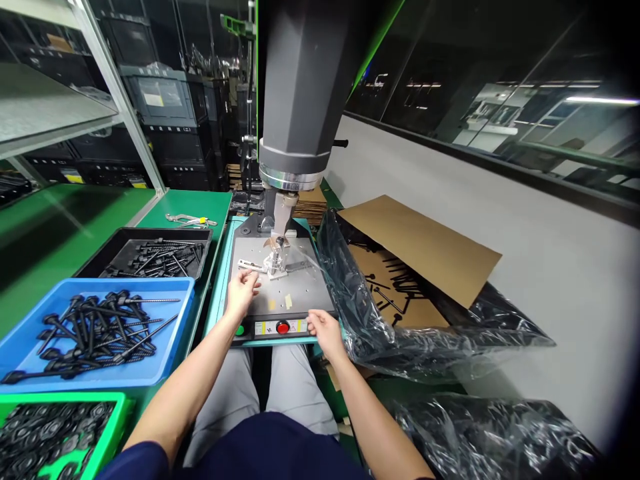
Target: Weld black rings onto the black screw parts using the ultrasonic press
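My left hand point(243, 291) is over the left side of the grey metal base plate point(260, 303), its fingers loosely bent and slightly apart, with nothing visible in them. Just beyond its fingertips is a metal fixture point(277, 265) with a dark-headed part point(280, 241) upright in it. The pointed horn point(284, 213) of a press machine point(300, 87) comes down right above that part. My right hand point(325, 330) is at the right end of the front button panel point(265, 327), fingers curled together; whatever they may hold is hidden. A red button point(283, 327) lies between the hands.
On the left stand a blue tray point(170, 360) of black long-shafted parts, a black tray point(115, 243) of similar ones and a green bin point(117, 407) of black pieces. Pliers point(193, 219) lie behind. A plastic-lined box point(360, 293) with cardboard point(425, 240) is to the right.
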`<state>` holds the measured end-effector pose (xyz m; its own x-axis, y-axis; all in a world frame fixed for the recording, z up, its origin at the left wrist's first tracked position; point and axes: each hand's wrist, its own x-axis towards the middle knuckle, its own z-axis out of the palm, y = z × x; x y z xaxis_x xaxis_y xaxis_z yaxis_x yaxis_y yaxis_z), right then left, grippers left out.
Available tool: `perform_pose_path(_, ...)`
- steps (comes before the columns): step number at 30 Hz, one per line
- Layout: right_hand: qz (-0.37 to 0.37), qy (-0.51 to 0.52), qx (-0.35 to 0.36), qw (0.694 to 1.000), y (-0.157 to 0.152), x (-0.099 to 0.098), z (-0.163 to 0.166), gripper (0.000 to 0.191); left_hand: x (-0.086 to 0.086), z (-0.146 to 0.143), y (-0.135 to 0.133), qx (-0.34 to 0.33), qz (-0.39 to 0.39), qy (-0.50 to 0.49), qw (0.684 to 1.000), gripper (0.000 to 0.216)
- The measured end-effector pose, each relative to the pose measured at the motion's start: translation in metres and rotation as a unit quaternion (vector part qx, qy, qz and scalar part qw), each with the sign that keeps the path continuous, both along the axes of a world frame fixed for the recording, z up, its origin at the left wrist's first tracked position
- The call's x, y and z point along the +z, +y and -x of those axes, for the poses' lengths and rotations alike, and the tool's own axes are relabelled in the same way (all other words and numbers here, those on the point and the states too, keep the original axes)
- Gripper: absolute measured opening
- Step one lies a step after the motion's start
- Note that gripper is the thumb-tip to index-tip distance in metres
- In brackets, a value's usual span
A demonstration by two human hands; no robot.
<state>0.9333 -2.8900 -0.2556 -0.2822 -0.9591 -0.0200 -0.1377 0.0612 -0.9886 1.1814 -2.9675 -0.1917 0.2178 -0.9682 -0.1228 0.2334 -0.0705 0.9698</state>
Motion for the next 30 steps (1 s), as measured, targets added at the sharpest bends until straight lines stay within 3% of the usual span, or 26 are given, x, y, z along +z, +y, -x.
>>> perform_pose_path(3, 0.052, 0.156, -0.135, 0.977, 0.014, -0.017, 0.029, 0.053, -0.038, -0.026, 0.036, 0.097, 0.070, -0.185, 0.975, 0.043)
perform_pose_path(5, 0.073, 0.269, -0.184, 0.943, 0.019, -0.031, 0.045, 0.059, -0.065, -0.042, 0.061, 0.133, 0.060, -0.298, 0.943, 0.052)
perform_pose_path(7, 0.067, 0.329, -0.181, 0.925, 0.020, -0.047, 0.056, 0.070, -0.088, -0.052, 0.079, 0.112, 0.014, -0.355, 0.928, 0.064)
perform_pose_path(9, 0.044, 0.338, -0.152, 0.928, 0.017, -0.062, 0.062, 0.078, -0.105, -0.058, 0.087, 0.064, -0.019, -0.362, 0.930, 0.070)
perform_pose_path(14, 0.025, 0.324, -0.139, 0.935, 0.009, -0.085, 0.065, 0.076, -0.127, -0.065, 0.081, 0.034, -0.034, -0.349, 0.936, 0.067)
perform_pose_path(19, 0.027, 0.318, -0.138, 0.938, 0.010, -0.088, 0.067, 0.081, -0.139, -0.070, 0.076, 0.031, -0.019, -0.333, 0.942, 0.070)
perform_pose_path(22, 0.021, 0.294, -0.119, 0.948, 0.012, -0.090, 0.070, 0.084, -0.136, -0.068, 0.080, 0.043, -0.031, -0.322, 0.945, 0.073)
perform_pose_path(27, 0.008, 0.242, -0.104, 0.965, 0.018, -0.100, 0.076, 0.084, -0.109, -0.058, 0.092, 0.122, 0.008, -0.324, 0.938, 0.063)
perform_pose_path(30, 0.028, 0.237, -0.116, 0.964, 0.020, -0.104, 0.076, 0.081, -0.090, -0.051, 0.095, 0.133, 0.045, -0.309, 0.941, 0.056)
